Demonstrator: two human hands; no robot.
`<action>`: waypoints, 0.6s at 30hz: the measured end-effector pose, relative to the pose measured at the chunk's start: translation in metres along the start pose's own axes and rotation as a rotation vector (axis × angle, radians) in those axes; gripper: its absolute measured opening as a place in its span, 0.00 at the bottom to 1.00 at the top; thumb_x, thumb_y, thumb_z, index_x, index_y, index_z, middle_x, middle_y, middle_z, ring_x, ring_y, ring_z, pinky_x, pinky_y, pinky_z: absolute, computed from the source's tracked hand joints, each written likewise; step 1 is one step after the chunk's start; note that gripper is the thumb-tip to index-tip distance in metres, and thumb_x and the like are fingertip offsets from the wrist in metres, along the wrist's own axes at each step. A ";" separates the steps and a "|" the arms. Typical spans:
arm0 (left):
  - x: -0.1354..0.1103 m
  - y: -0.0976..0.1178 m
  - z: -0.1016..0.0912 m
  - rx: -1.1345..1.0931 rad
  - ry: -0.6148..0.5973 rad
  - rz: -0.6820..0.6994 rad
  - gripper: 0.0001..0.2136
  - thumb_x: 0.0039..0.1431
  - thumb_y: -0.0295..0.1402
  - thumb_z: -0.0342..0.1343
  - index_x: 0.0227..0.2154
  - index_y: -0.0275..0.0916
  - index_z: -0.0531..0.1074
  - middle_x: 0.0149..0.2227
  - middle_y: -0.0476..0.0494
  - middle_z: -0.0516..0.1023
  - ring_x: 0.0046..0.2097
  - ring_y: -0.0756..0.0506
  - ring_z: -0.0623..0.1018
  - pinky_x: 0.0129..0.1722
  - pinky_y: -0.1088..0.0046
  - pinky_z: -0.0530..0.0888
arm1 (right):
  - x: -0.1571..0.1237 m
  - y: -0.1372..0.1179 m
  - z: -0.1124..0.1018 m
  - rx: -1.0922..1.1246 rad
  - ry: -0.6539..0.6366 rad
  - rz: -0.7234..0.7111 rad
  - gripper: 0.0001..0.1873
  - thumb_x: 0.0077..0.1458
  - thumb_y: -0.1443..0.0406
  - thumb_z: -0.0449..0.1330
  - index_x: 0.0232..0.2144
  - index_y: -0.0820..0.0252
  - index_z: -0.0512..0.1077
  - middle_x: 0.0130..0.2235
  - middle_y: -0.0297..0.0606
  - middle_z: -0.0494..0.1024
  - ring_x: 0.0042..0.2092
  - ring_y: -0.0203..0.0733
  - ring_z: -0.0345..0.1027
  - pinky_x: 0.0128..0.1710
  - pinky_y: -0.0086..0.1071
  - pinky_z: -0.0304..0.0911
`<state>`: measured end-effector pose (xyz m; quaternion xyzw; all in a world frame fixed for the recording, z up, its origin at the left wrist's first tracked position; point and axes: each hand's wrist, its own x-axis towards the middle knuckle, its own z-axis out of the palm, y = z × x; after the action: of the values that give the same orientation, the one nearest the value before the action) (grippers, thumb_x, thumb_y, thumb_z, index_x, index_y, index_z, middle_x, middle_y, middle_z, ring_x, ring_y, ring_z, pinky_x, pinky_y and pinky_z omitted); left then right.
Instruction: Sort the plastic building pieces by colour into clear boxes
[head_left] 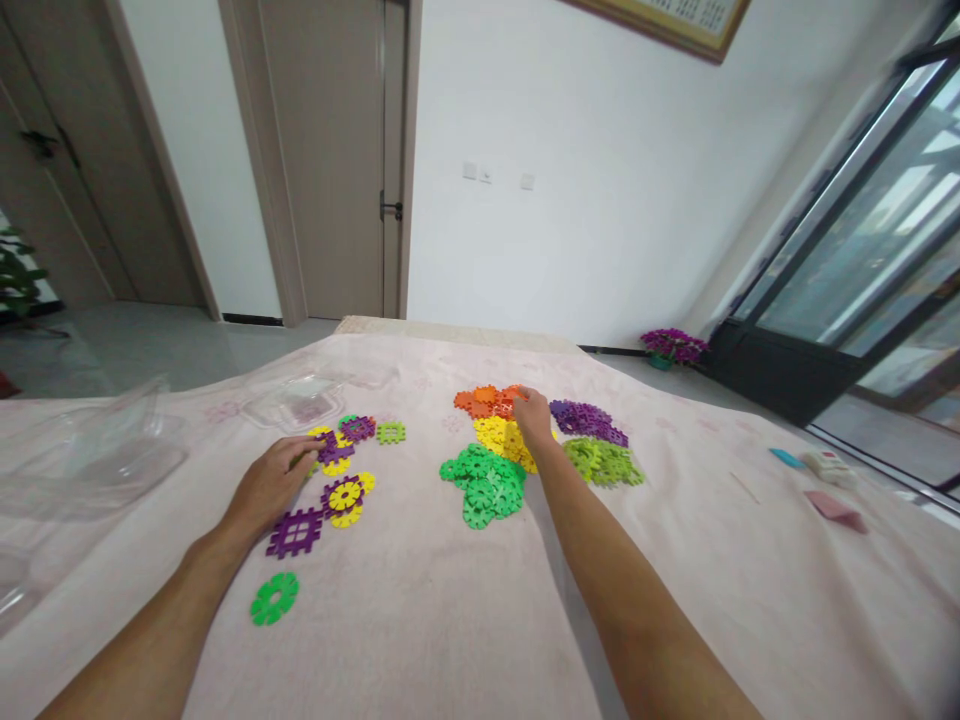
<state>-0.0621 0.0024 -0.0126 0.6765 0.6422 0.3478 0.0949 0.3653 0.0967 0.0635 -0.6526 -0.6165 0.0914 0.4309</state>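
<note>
My left hand [274, 478] is at the left group of plastic interlocking pieces, its fingers bent together at the edge of a purple square piece [335, 449] with yellow discs around it. Below that hand are another purple square piece [295, 533] and a yellow notched disc [346, 495] on a purple one. My right hand [533, 417] reaches into the pile of orange pieces [480, 402], fingertips pinched at its right end; the bit between them is mostly hidden. Under its wrist lie yellow pieces [495, 437], with green discs [484, 487] nearer me.
Purple pieces [592, 421] and lime-green pieces [602, 462] lie right of my forearm. A loose green disc [274, 598] is at front left, a lime square [391, 432] further back. Clear plastic packaging [112, 455] covers the left side. A pink item [835, 510] lies far right.
</note>
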 end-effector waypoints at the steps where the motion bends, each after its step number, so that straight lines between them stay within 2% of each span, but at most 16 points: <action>1: 0.000 0.000 0.000 -0.009 0.003 -0.001 0.22 0.60 0.47 0.46 0.44 0.41 0.79 0.53 0.40 0.78 0.56 0.39 0.75 0.60 0.60 0.68 | -0.009 -0.003 0.006 0.005 -0.009 -0.012 0.20 0.51 0.69 0.51 0.43 0.66 0.78 0.42 0.46 0.81 0.47 0.45 0.73 0.52 0.37 0.66; 3: -0.001 0.001 -0.001 -0.031 0.008 -0.004 0.21 0.60 0.47 0.47 0.45 0.41 0.79 0.53 0.41 0.78 0.56 0.39 0.75 0.60 0.61 0.68 | -0.037 -0.014 0.023 0.052 -0.059 -0.080 0.22 0.52 0.70 0.51 0.46 0.65 0.76 0.48 0.48 0.79 0.52 0.46 0.71 0.56 0.40 0.63; 6: -0.003 0.003 -0.002 -0.071 -0.021 -0.007 0.22 0.62 0.48 0.46 0.47 0.42 0.77 0.55 0.42 0.78 0.58 0.40 0.74 0.61 0.61 0.66 | -0.096 -0.038 0.050 0.144 -0.204 -0.305 0.21 0.53 0.71 0.53 0.49 0.61 0.74 0.51 0.47 0.76 0.55 0.46 0.68 0.59 0.45 0.61; 8: -0.005 0.006 -0.004 -0.132 -0.062 -0.007 0.23 0.63 0.50 0.46 0.50 0.42 0.76 0.57 0.42 0.76 0.59 0.40 0.73 0.63 0.61 0.64 | -0.135 -0.057 0.061 0.156 -0.362 -0.465 0.20 0.56 0.71 0.55 0.51 0.60 0.73 0.54 0.48 0.74 0.57 0.46 0.66 0.61 0.45 0.60; 10: -0.007 0.009 -0.006 -0.227 -0.087 -0.007 0.26 0.63 0.52 0.45 0.52 0.41 0.75 0.59 0.41 0.75 0.61 0.41 0.71 0.65 0.60 0.62 | -0.165 -0.072 0.065 0.109 -0.460 -0.559 0.19 0.59 0.69 0.56 0.53 0.61 0.71 0.58 0.50 0.71 0.60 0.47 0.62 0.62 0.45 0.58; 12: -0.009 0.012 -0.009 -0.308 -0.100 -0.008 0.28 0.64 0.53 0.44 0.56 0.40 0.72 0.61 0.39 0.72 0.64 0.41 0.69 0.67 0.60 0.60 | -0.183 -0.082 0.065 0.033 -0.517 -0.647 0.19 0.62 0.67 0.56 0.55 0.62 0.70 0.59 0.50 0.70 0.62 0.48 0.60 0.64 0.45 0.55; 14: -0.012 0.014 -0.012 -0.328 -0.117 0.000 0.29 0.65 0.54 0.43 0.59 0.41 0.69 0.64 0.39 0.69 0.66 0.42 0.66 0.67 0.60 0.58 | -0.189 -0.086 0.063 -0.025 -0.531 -0.685 0.18 0.64 0.67 0.55 0.55 0.62 0.70 0.58 0.50 0.71 0.62 0.47 0.60 0.65 0.45 0.53; 18: -0.029 0.008 -0.023 -0.127 -0.179 0.028 0.36 0.59 0.59 0.47 0.65 0.42 0.63 0.69 0.35 0.60 0.71 0.36 0.57 0.67 0.52 0.56 | -0.187 -0.085 0.062 -0.065 -0.508 -0.678 0.16 0.65 0.67 0.54 0.54 0.62 0.70 0.58 0.49 0.71 0.62 0.48 0.60 0.64 0.46 0.55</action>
<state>-0.0672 -0.0333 -0.0011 0.7064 0.5984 0.3272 0.1894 0.2215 -0.0522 0.0062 -0.3830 -0.8854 0.0829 0.2500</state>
